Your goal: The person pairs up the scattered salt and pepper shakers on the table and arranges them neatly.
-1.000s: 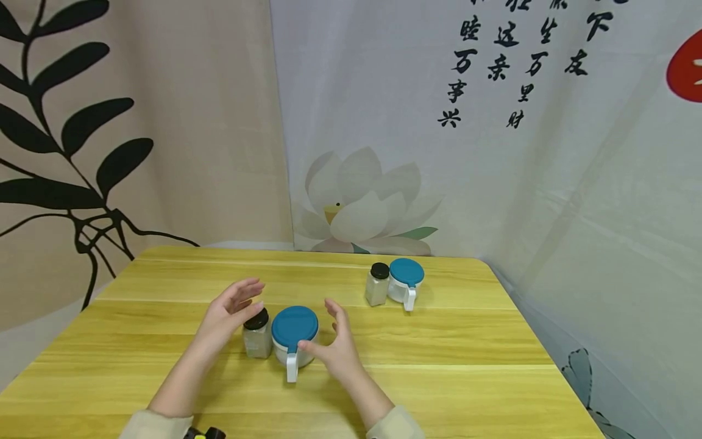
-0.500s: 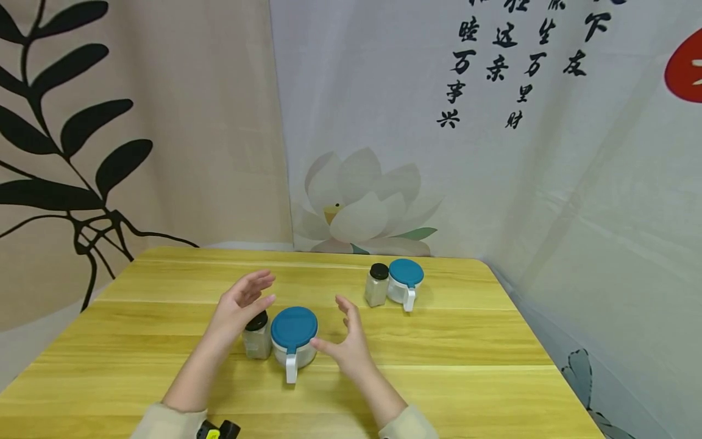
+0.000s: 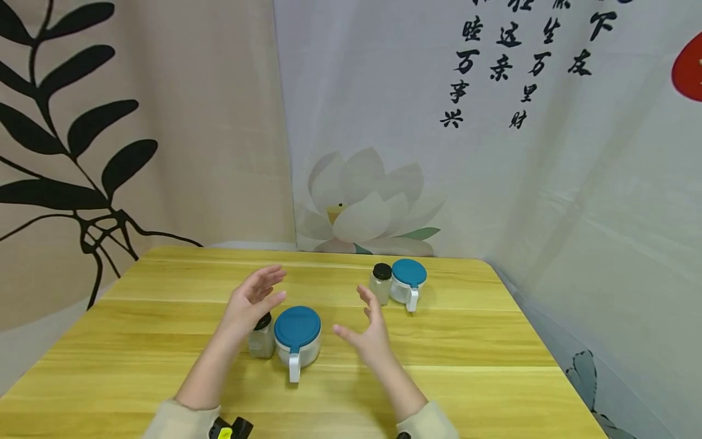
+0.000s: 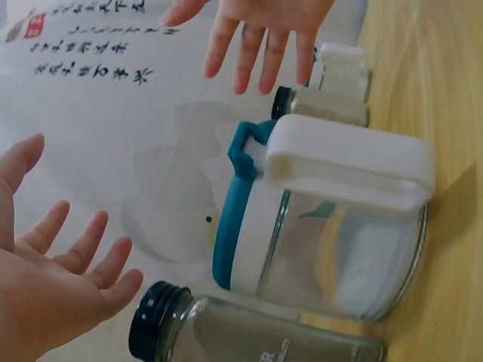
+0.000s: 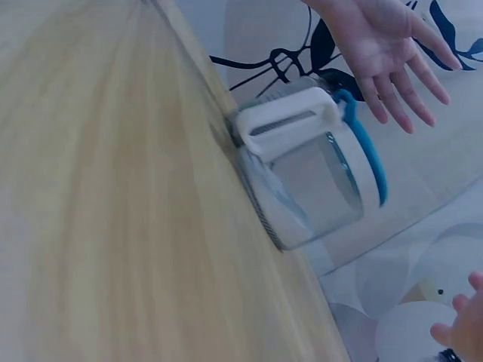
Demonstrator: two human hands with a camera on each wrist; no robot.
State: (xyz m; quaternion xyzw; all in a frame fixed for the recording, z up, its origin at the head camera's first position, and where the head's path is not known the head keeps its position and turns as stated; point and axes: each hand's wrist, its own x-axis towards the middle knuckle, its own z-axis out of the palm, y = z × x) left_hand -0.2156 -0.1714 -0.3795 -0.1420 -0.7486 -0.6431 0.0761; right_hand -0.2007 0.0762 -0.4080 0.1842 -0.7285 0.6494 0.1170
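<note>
While left hand (image 3: 252, 305) and right hand (image 3: 371, 337) spread empty, the blue-lidded jar (image 3: 298, 329) (handle (image 3: 294, 369) nearside) stands between them.

Head view: near jar (image 3: 261, 344), black cap (image 3: 264, 322) partly behind left hand (image 3: 252, 305); red spot (image 3: 689, 70) cut by right edge, uppermost characters (image 3: 520, 5) clipped. Left wrist: same jar runs off bottom edge, lettering (image 4: 281, 350) partly illegible. Right wrist: right hand (image 5: 466, 329) mostly out of frame

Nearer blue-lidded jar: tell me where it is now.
In the head view, the nearer blue-lidded jar stands on the table, left of the right hand and just right of a black-capped bottle.
</note>
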